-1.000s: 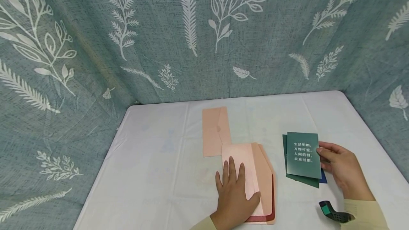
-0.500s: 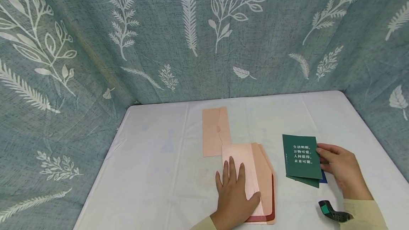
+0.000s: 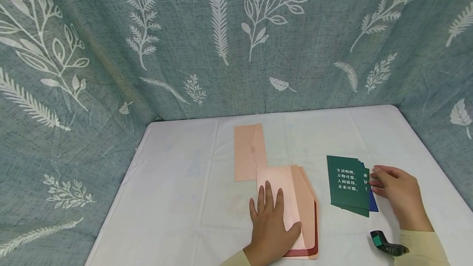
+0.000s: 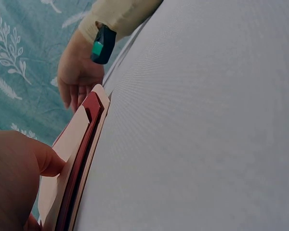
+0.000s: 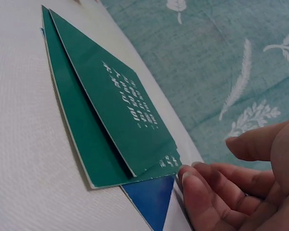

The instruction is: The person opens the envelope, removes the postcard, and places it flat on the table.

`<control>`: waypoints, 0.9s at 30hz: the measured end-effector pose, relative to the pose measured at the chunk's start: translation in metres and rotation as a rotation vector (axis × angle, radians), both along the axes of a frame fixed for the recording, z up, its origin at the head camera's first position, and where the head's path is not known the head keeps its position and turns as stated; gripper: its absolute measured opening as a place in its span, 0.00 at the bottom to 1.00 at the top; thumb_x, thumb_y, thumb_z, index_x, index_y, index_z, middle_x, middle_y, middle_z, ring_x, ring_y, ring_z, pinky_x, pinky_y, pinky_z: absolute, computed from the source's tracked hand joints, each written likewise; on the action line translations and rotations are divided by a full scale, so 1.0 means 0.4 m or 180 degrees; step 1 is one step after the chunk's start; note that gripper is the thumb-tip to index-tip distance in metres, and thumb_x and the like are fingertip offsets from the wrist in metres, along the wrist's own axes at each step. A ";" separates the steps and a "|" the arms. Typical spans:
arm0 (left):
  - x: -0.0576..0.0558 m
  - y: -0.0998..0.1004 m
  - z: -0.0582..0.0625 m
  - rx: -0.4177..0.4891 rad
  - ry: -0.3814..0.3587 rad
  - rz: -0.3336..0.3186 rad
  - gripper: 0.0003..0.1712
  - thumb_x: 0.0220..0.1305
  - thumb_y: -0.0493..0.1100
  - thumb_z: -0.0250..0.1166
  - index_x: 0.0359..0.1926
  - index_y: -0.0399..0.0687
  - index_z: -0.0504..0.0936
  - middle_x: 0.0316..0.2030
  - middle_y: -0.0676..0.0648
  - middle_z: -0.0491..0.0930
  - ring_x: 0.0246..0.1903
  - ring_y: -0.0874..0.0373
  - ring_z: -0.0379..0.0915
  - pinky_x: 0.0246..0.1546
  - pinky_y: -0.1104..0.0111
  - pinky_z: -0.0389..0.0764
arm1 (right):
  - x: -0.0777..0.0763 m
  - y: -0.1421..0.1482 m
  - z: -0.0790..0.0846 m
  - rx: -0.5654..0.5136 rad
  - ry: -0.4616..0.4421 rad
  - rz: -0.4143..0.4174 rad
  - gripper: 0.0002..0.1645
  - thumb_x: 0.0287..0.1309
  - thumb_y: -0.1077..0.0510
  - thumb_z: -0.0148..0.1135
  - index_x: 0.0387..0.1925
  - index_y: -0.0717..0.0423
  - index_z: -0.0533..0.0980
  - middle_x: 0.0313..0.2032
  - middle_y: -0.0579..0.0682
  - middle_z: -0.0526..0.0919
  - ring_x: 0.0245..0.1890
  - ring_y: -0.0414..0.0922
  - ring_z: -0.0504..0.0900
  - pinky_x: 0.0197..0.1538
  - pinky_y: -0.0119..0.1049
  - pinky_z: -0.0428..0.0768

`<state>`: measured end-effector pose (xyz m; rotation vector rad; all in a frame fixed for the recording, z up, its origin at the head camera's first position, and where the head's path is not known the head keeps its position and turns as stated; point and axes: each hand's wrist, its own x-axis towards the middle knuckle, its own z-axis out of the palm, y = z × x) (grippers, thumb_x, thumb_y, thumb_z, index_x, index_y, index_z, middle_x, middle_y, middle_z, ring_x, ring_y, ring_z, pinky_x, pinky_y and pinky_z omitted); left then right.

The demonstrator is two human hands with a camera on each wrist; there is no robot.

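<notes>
In the head view my left hand (image 3: 271,227) lies palm down with spread, straight fingers on a stack of envelopes (image 3: 304,200). A pale pink envelope (image 3: 275,173) is on top, and a dark red edge shows below. My right hand (image 3: 400,192) is at the right edge of a pile of green cards (image 3: 343,196) with white lettering. A blue card (image 3: 374,205) pokes out beneath them. In the right wrist view the fingertips meet the cards' edge, while the thumb (image 5: 248,144) stands apart; nothing is pinched. The top green card (image 5: 111,106) sits offset over another.
A single peach envelope (image 3: 245,151) lies behind the stack, touching or nearly touching its corner. The white-covered table (image 3: 173,200) has patterned green-blue curtains (image 3: 184,44) behind and at both sides. A black device with a green patch (image 3: 388,249) is at the right wrist.
The top green card, first held by my right hand, came down onto the pile and now sits further left, baring lettering on the card below. The right fingers have let go. My left hand stays still.
</notes>
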<state>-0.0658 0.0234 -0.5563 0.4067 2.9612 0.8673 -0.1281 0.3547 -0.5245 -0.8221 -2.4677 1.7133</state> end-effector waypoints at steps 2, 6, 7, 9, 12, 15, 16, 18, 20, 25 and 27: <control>0.000 0.000 0.000 0.0012 0.0002 -0.0001 0.52 0.67 0.60 0.71 0.81 0.36 0.66 0.85 0.30 0.41 0.83 0.33 0.36 0.70 0.26 0.40 | 0.001 0.004 -0.001 -0.0004 0.0045 -0.0012 0.33 0.86 0.47 0.51 0.75 0.69 0.70 0.57 0.66 0.82 0.36 0.34 0.86 0.38 0.31 0.87; 0.000 0.000 0.000 0.0021 0.0000 -0.0001 0.52 0.67 0.60 0.72 0.81 0.35 0.66 0.85 0.30 0.41 0.83 0.33 0.36 0.70 0.26 0.39 | 0.003 0.012 -0.004 -0.0023 0.0205 0.0037 0.35 0.85 0.45 0.54 0.75 0.69 0.70 0.50 0.54 0.86 0.37 0.32 0.86 0.39 0.29 0.86; 0.000 0.000 0.000 0.0017 -0.0003 -0.0003 0.52 0.67 0.60 0.72 0.82 0.35 0.66 0.85 0.30 0.41 0.83 0.33 0.36 0.70 0.26 0.39 | 0.004 0.012 -0.004 -0.0029 0.0252 0.0053 0.35 0.84 0.45 0.55 0.75 0.68 0.71 0.49 0.51 0.86 0.37 0.32 0.86 0.39 0.28 0.86; -0.001 0.000 0.000 0.0008 -0.0009 -0.0002 0.52 0.67 0.60 0.72 0.82 0.36 0.66 0.85 0.30 0.41 0.83 0.33 0.36 0.71 0.26 0.39 | 0.005 0.010 -0.004 -0.0021 0.0346 0.0096 0.36 0.84 0.43 0.56 0.75 0.68 0.71 0.47 0.46 0.86 0.39 0.32 0.86 0.40 0.26 0.85; -0.001 0.001 0.000 0.0001 -0.0019 -0.0002 0.53 0.67 0.60 0.72 0.82 0.36 0.66 0.85 0.30 0.41 0.83 0.33 0.35 0.71 0.26 0.39 | 0.008 0.001 -0.003 0.0063 0.0440 0.0152 0.36 0.83 0.42 0.56 0.75 0.66 0.72 0.51 0.47 0.85 0.42 0.33 0.85 0.41 0.24 0.83; 0.000 0.001 -0.001 -0.0015 -0.0022 0.0001 0.53 0.67 0.60 0.72 0.82 0.35 0.65 0.85 0.30 0.41 0.83 0.33 0.35 0.70 0.25 0.40 | 0.010 -0.012 -0.005 0.0206 0.0484 0.0210 0.36 0.83 0.40 0.55 0.75 0.63 0.73 0.56 0.53 0.84 0.45 0.35 0.84 0.42 0.21 0.81; 0.000 0.001 -0.001 -0.0018 -0.0027 0.0000 0.53 0.67 0.60 0.72 0.82 0.35 0.65 0.85 0.30 0.41 0.83 0.33 0.34 0.70 0.25 0.40 | 0.011 -0.018 -0.006 0.0264 0.0496 0.0232 0.36 0.84 0.40 0.54 0.75 0.62 0.73 0.57 0.55 0.83 0.46 0.36 0.83 0.43 0.20 0.80; 0.000 0.002 -0.001 -0.0025 -0.0031 -0.0001 0.53 0.67 0.61 0.72 0.82 0.35 0.65 0.85 0.30 0.40 0.83 0.34 0.34 0.70 0.25 0.40 | 0.013 -0.030 -0.008 0.0379 0.0556 0.0288 0.35 0.84 0.40 0.55 0.75 0.61 0.74 0.57 0.58 0.82 0.47 0.39 0.82 0.42 0.19 0.79; 0.000 0.001 -0.002 -0.0024 -0.0032 -0.0004 0.53 0.67 0.61 0.72 0.82 0.35 0.65 0.85 0.30 0.40 0.83 0.33 0.34 0.70 0.25 0.40 | 0.014 -0.044 -0.009 0.0521 0.0662 0.0367 0.34 0.84 0.41 0.55 0.74 0.62 0.75 0.56 0.60 0.83 0.47 0.42 0.81 0.41 0.19 0.78; 0.000 0.000 -0.003 0.0000 -0.0022 -0.0014 0.53 0.67 0.60 0.72 0.82 0.35 0.65 0.85 0.30 0.40 0.83 0.33 0.34 0.70 0.25 0.40 | 0.015 -0.077 -0.011 0.1008 0.1055 0.0628 0.29 0.83 0.46 0.59 0.69 0.65 0.78 0.53 0.62 0.84 0.46 0.38 0.76 0.43 0.28 0.74; 0.000 0.000 -0.003 -0.0004 -0.0015 -0.0014 0.53 0.67 0.60 0.72 0.82 0.35 0.65 0.85 0.30 0.41 0.83 0.33 0.34 0.70 0.25 0.40 | 0.016 -0.089 -0.012 0.1180 0.1233 0.0746 0.27 0.83 0.50 0.61 0.68 0.66 0.79 0.53 0.62 0.85 0.47 0.37 0.75 0.45 0.30 0.73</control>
